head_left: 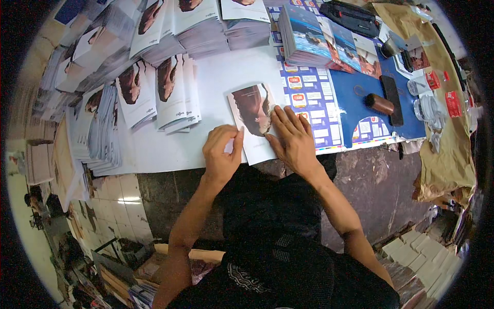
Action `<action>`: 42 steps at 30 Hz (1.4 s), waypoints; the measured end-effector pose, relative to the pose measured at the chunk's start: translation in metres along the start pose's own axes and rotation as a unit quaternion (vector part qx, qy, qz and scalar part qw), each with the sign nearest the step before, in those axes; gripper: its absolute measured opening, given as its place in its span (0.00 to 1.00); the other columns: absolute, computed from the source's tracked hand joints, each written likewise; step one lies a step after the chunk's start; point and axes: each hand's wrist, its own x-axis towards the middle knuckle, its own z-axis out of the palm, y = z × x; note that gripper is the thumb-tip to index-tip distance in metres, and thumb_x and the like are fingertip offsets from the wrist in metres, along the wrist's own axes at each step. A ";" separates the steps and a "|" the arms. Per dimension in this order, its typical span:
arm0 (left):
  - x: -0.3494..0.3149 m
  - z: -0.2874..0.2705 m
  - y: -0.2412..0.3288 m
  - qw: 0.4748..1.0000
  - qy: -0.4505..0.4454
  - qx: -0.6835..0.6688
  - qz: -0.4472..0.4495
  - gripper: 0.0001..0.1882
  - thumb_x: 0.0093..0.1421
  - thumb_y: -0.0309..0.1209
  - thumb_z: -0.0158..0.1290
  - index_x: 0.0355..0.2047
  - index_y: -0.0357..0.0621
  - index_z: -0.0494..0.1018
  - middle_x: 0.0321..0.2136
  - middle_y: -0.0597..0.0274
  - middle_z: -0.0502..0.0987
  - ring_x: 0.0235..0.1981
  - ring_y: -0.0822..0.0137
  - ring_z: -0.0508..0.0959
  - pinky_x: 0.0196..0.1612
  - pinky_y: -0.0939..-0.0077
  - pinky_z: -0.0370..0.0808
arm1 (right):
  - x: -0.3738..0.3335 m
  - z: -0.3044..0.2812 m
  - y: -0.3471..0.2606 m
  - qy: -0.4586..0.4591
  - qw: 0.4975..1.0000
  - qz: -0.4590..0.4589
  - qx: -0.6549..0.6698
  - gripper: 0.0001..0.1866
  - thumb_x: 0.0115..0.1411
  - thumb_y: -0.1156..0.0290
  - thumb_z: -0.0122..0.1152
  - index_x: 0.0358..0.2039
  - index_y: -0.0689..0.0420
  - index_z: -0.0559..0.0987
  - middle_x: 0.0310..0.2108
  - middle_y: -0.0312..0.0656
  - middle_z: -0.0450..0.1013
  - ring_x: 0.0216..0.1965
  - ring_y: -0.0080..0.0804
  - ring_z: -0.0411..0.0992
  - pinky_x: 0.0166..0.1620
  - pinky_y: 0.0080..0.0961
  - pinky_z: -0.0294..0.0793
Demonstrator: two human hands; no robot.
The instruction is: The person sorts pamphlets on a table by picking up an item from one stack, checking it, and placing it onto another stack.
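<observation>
A folded leaflet [250, 110] lies at the front edge of the white tabletop, its cover printed with a dark brown picture on a pale ground. My right hand [294, 135] rests flat over the leaflet's right side, fingers stretched out and thumb on the cover. At the opposite edge, my left hand [222, 152] is curled, with thumb and forefinger tips brought together against the leaflet's left side. Left of it, small overlapping bundles of matching leaflets [172, 95] lie on the white surface.
Tall stacks of the same leaflets [198, 31] fill the far left. At the back right stands a pile of blue-covered booklets [306, 38]. A blue mat [355, 113] holds a brown rounded tool [380, 104] and a dark bar [392, 100]. Clear plastic containers [429, 110] sit farther right.
</observation>
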 end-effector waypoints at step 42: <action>0.000 -0.002 0.007 0.995 -0.077 0.017 0.055 0.17 0.59 0.32 0.63 0.47 0.39 0.77 0.52 0.51 0.76 0.54 0.50 0.73 0.59 0.58 0.68 | 0.002 -0.004 -0.002 -0.017 1.000 0.010 0.016 0.29 0.64 0.61 0.62 0.63 0.58 0.72 0.66 0.45 0.66 0.68 0.46 0.61 0.68 0.47 0.56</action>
